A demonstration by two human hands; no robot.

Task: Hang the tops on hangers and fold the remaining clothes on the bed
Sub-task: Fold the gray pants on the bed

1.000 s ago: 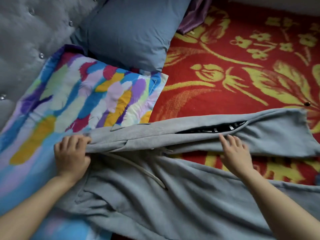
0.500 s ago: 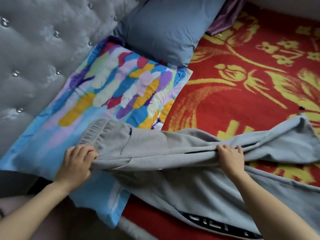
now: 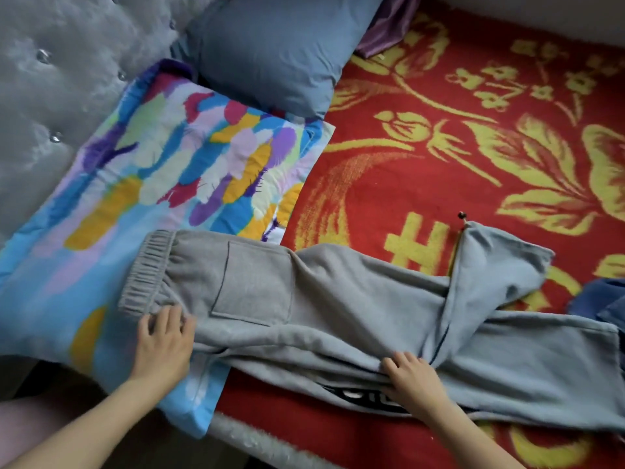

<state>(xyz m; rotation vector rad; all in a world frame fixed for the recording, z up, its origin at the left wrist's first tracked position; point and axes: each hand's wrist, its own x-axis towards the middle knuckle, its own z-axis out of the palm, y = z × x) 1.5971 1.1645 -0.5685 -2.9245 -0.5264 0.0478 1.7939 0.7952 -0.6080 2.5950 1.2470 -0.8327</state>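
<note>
Folded lengthwise since before, grey sweatpants (image 3: 324, 299) lie flat, left hand (image 3: 162, 346) and right hand (image 3: 411, 379) pressing open-palmed.

Red-and-yellow bed (image 3: 439, 184) carries grey trousers (image 3: 304, 299) and two pillows (image 3: 169, 170).

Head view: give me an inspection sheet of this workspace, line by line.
Surface: red blanket with yellow flowers covering the bed.
Job's things: grey sweatpants laid flat, folded leg over leg, elastic waistband on the multicoloured pillow; one lower leg end doubled back and lying crooked.
Clutter: blue pillow, purple fabric at the top, dark blue cloth at the right edge; no hangers seen.
Grippers: left hand rests fingers-down near the waistband; right hand presses the near edge of the legs.
Cables: nothing seen.
Surroundings: grey tufted headboard at the left.
</note>
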